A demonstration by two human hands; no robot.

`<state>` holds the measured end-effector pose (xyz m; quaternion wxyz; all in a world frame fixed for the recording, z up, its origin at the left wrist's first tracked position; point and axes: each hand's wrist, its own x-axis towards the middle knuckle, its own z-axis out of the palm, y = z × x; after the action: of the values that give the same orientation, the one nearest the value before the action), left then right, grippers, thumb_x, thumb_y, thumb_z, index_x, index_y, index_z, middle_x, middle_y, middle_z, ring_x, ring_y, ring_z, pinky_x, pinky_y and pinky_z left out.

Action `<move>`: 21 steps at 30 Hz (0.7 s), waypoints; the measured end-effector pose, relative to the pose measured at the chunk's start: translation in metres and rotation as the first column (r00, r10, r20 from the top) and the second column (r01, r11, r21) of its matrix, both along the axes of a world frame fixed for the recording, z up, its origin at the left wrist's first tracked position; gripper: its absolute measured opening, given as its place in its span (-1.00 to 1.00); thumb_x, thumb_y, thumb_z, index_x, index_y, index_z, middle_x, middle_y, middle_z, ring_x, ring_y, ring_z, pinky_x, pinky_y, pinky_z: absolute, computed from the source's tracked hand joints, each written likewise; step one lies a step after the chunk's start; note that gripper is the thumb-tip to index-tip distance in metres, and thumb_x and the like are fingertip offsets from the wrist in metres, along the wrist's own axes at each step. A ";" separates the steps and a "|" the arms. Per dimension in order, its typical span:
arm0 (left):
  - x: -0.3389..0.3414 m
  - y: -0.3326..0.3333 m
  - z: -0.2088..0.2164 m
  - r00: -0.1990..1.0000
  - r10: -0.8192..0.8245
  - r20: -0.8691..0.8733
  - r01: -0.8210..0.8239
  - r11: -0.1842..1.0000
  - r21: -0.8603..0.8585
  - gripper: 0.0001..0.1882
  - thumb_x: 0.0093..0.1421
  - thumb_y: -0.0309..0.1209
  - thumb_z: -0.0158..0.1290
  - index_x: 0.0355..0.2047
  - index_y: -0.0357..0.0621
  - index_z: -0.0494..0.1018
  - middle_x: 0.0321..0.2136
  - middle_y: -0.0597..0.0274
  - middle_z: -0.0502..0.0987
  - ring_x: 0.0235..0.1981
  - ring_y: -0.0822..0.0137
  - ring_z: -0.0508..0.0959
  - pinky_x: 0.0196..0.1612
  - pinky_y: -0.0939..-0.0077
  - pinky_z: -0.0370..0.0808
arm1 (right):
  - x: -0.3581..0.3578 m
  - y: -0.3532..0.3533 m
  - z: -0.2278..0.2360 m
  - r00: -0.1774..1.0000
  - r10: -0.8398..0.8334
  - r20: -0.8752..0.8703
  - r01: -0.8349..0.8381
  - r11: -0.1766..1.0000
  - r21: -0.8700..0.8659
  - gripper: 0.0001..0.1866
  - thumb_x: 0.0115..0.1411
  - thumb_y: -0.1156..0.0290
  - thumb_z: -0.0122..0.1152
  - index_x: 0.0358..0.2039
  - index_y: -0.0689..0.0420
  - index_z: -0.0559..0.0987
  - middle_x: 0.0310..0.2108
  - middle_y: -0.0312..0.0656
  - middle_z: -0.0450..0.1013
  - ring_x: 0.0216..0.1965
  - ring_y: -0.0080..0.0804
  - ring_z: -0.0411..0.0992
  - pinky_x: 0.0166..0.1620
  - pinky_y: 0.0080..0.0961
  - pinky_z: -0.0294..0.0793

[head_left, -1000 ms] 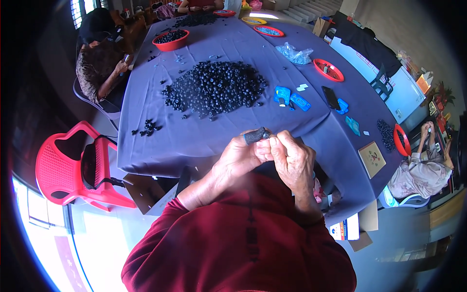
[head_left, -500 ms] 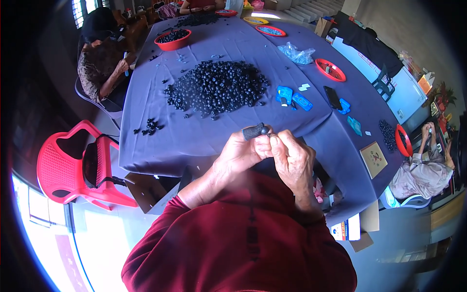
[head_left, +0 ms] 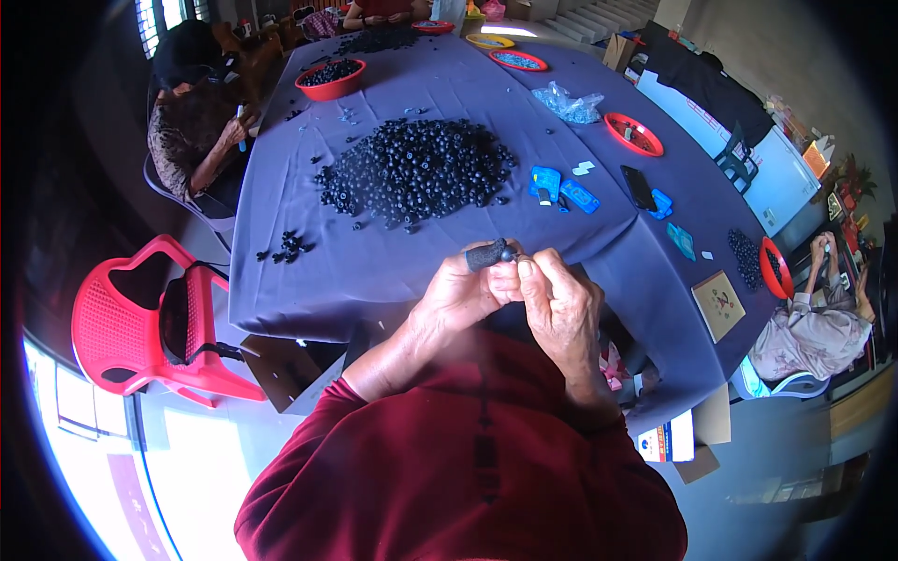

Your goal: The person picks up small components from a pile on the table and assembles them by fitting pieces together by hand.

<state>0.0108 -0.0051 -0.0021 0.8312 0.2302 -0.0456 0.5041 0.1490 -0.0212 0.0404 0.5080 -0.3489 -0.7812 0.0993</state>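
Note:
My left hand [head_left: 465, 292] is raised over the table's near edge, its fingers closed on a small round black piece [head_left: 508, 253]. A dark finger sleeve [head_left: 485, 255] covers one of its digits. Thumb and finger of my right hand [head_left: 564, 313] are pinched together right beside the piece; whatever lies between them is too small to name. Beyond my hands a large heap of similar small black pieces [head_left: 421, 170] is spread on the purple-grey tablecloth [head_left: 374, 285]. A smaller cluster of black pieces [head_left: 292, 248] lies off to the left.
Blue packets [head_left: 580, 196], a dark phone [head_left: 639, 187] and a red dish [head_left: 634, 135] sit to the right. A red bowl [head_left: 330, 87] of black pieces stands far left. A red chair [head_left: 140, 318] is at my left; other people sit around the table.
Both hands keep nearly the same place. The round black piece and the fingertips around it have shifted very slightly.

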 end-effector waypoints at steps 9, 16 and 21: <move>0.001 0.001 -0.005 0.999 0.047 -0.012 -0.047 0.999 0.011 -0.71 0.00 -0.35 0.12 -0.34 -0.23 0.31 -0.58 0.45 0.22 -0.53 0.60 0.21 -0.44 0.69 0.19 | 0.000 0.002 -0.001 1.000 0.008 0.018 -0.008 1.000 0.028 -0.83 0.12 0.43 0.08 -0.57 0.16 0.35 -0.65 -0.11 0.36 -0.62 -0.13 0.40 -0.59 -0.37 0.34; 0.001 -0.005 -0.003 0.993 0.100 -0.055 -0.103 0.993 -0.059 -0.74 0.02 -0.29 0.12 -0.36 -0.20 0.42 -0.55 0.43 0.31 -0.49 0.52 0.28 -0.33 0.58 0.28 | 0.001 0.009 -0.010 0.995 -0.023 0.094 0.015 0.997 0.079 -0.86 0.11 0.44 0.07 -0.55 0.14 0.36 -0.65 -0.15 0.37 -0.62 -0.18 0.41 -0.60 -0.38 0.35; 0.000 -0.003 -0.007 0.990 0.117 -0.083 -0.123 0.990 -0.064 -0.75 0.01 -0.30 0.12 -0.37 -0.20 0.43 -0.55 0.43 0.33 -0.50 0.55 0.28 -0.34 0.61 0.29 | -0.001 0.007 -0.010 0.998 0.066 0.021 -0.067 0.996 0.059 -0.88 0.10 0.41 0.08 -0.53 0.12 0.38 -0.64 -0.18 0.38 -0.64 -0.19 0.40 -0.61 -0.38 0.35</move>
<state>0.0105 -0.0083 -0.0092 0.8079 0.2236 0.0184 0.5449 0.1476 -0.0143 0.0309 0.5073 -0.3085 -0.7997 0.0895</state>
